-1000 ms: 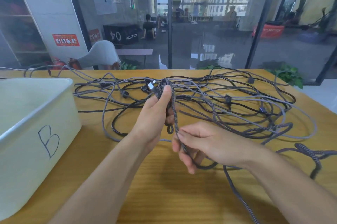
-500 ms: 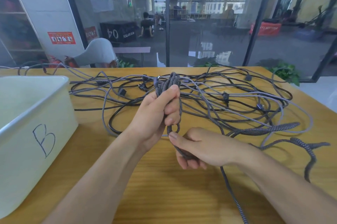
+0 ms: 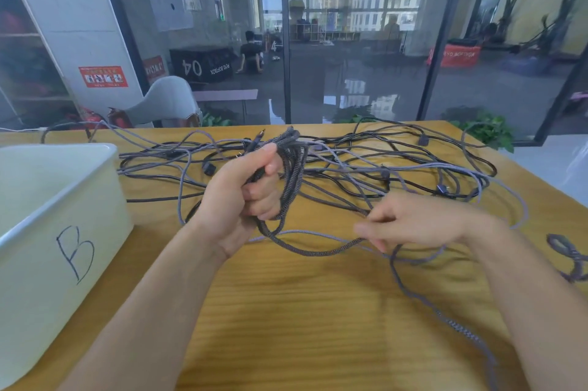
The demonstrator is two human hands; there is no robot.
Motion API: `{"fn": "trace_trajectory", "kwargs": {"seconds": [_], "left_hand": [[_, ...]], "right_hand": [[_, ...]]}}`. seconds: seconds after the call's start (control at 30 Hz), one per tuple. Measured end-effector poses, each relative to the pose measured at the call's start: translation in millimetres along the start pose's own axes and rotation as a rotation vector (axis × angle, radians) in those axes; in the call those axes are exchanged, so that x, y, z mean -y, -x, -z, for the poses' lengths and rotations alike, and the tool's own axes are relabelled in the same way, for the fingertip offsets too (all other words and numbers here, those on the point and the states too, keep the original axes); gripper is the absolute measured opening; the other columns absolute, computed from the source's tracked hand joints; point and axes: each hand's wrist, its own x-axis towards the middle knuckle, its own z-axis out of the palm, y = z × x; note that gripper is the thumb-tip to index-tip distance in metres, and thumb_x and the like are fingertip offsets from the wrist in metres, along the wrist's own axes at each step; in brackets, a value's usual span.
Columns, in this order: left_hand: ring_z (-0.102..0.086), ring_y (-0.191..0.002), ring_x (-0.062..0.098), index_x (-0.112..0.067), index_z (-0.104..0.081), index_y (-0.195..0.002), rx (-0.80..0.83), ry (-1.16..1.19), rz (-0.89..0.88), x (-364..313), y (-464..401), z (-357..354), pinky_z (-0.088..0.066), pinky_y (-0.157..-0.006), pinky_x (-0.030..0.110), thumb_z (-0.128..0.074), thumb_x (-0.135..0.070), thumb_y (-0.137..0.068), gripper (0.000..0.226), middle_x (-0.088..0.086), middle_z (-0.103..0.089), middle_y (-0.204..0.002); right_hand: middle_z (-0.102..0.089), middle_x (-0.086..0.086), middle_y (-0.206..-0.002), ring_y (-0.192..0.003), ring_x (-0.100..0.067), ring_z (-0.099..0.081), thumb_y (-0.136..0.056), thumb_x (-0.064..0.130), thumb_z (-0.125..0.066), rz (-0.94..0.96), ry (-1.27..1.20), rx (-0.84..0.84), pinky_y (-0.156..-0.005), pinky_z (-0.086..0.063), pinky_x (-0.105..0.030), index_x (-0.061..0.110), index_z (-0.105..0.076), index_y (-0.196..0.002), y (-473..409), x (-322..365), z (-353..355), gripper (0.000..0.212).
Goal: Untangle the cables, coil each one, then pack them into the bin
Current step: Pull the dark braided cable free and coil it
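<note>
The left hand [image 3: 241, 199] is raised above the wooden desk [image 3: 302, 311], its fingers curled tight around several loops of a braided dark cable [image 3: 291, 174]. The loops rise past the thumb and hang down below the fist, so the grip is clamped on that partly made coil. One plug end [image 3: 259, 137] of the cable sticks up just above the thumb.

From the bottom of the coil the same cable sags in a slack curve toward the right hand [image 3: 413, 225], passes under it and trails off along the desk toward the near right edge. The right hand is blurred; its fingers look bent and close over the strand, but whether they pinch it or only brush it cannot be told.

Behind both hands, the remaining tangled cables [image 3: 397, 168] lie spread over the far half of the desk, dark and grey strands crossing one another with small connectors here and there. A short knotted length [image 3: 569, 258] lies at the right edge.

The white bin [image 3: 79, 231], marked with a handwritten B on its side, stands at the left of the desk, well apart from the coil.
</note>
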Motion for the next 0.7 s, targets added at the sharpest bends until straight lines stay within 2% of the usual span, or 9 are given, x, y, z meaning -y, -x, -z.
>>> {"fn": "trace_trajectory", "kwargs": {"seconds": [0.07, 0.13, 0.17, 0.23, 0.3, 0.43, 0.5, 0.6, 0.7], "left_hand": [[-0.015, -0.037, 0.008, -0.020, -0.048, -0.071, 0.005, 0.014, 0.001, -1, 0, 2, -0.018, -0.043, 0.026, -0.055, -0.036, -0.091, 0.026, -0.011, -0.019, -0.046], [-0.014, -0.036, 0.007, -0.020, -0.048, -0.071, 0.043, 0.014, 0.028, -1, 1, -1, -0.016, -0.044, 0.027, -0.054, -0.035, -0.092, 0.027, -0.011, -0.018, -0.046], [-0.014, -0.036, 0.007, -0.020, -0.048, -0.070, 0.069, 0.008, 0.041, 0, 2, -2, -0.015, -0.044, 0.027, -0.053, -0.035, -0.093, 0.028, -0.012, -0.019, -0.045], [-0.015, -0.036, 0.006, -0.020, -0.048, -0.070, 0.129, -0.009, 0.056, 1, 2, -2, -0.016, -0.044, 0.027, -0.052, -0.034, -0.096, 0.030, -0.012, -0.020, -0.045], [-0.016, -0.035, 0.005, -0.020, -0.050, -0.070, 0.190, -0.013, 0.068, 2, 2, -3, -0.018, -0.043, 0.026, -0.054, -0.033, -0.099, 0.032, -0.013, -0.021, -0.045], [-0.016, -0.034, 0.004, -0.021, -0.052, -0.069, 0.254, 0.022, 0.135, 9, 0, -12, -0.021, -0.041, 0.024, -0.052, -0.033, -0.096, 0.030, -0.014, -0.022, -0.044], [-0.016, -0.034, 0.004, -0.021, -0.052, -0.068, 0.281, 0.018, 0.174, 13, 0, -18, -0.021, -0.040, 0.023, -0.052, -0.033, -0.095, 0.029, -0.013, -0.021, -0.044], [-0.015, -0.035, 0.006, -0.019, -0.050, -0.070, 0.303, -0.038, 0.187, 15, 1, -19, -0.021, -0.041, 0.023, -0.052, -0.032, -0.095, 0.028, -0.011, -0.020, -0.045], [-0.015, -0.037, 0.009, -0.017, -0.049, -0.071, 0.295, -0.127, 0.180, 18, 1, -17, -0.022, -0.043, 0.024, -0.054, -0.031, -0.096, 0.029, -0.009, -0.020, -0.046]], "right_hand": [[-0.039, 0.007, -0.059, -0.058, -0.013, -0.037, -0.092, 0.066, -0.052, 0.011, -0.124, 0.023, -0.062, -0.037, -0.025, 0.017, -0.071, -0.078, 8, -10, 12, 0.054], [-0.048, 0.008, -0.061, -0.062, -0.011, -0.044, -0.094, 0.058, -0.057, 0.010, -0.132, 0.035, -0.065, -0.041, -0.020, 0.020, -0.075, -0.084, 11, -17, 16, 0.044], [-0.053, 0.005, -0.065, -0.064, -0.011, -0.047, -0.094, 0.057, -0.059, -0.002, -0.119, 0.039, -0.066, -0.041, -0.019, 0.023, -0.076, -0.085, 12, -20, 17, 0.039], [-0.064, -0.008, -0.076, -0.069, -0.012, -0.053, -0.088, 0.063, -0.063, -0.052, -0.100, 0.020, -0.071, -0.043, -0.026, 0.027, -0.077, -0.085, 15, -27, 19, 0.038], [-0.067, -0.009, -0.078, -0.069, -0.011, -0.055, -0.081, 0.069, -0.066, -0.134, -0.102, -0.123, -0.072, -0.044, -0.032, 0.026, -0.075, -0.079, 15, -32, 22, 0.044], [-0.042, 0.003, -0.050, -0.052, -0.020, -0.041, -0.081, 0.073, -0.067, -0.213, -0.004, -0.673, -0.057, -0.031, -0.033, 0.016, -0.056, -0.055, 0, -22, 22, 0.063], [-0.043, 0.002, -0.047, -0.051, -0.021, -0.044, -0.083, 0.072, -0.067, -0.248, 0.069, -0.861, -0.053, -0.031, -0.031, 0.016, -0.057, -0.054, -5, -9, 20, 0.064], [-0.049, 0.000, -0.048, -0.053, -0.020, -0.050, -0.083, 0.073, -0.067, -0.252, 0.122, -0.952, -0.050, -0.033, -0.027, 0.014, -0.064, -0.062, -7, 2, 16, 0.062], [-0.050, 0.002, -0.049, -0.052, -0.019, -0.050, -0.086, 0.066, -0.069, -0.191, 0.016, -0.975, -0.050, -0.034, -0.029, 0.014, -0.067, -0.065, -5, 2, 10, 0.055]]}}
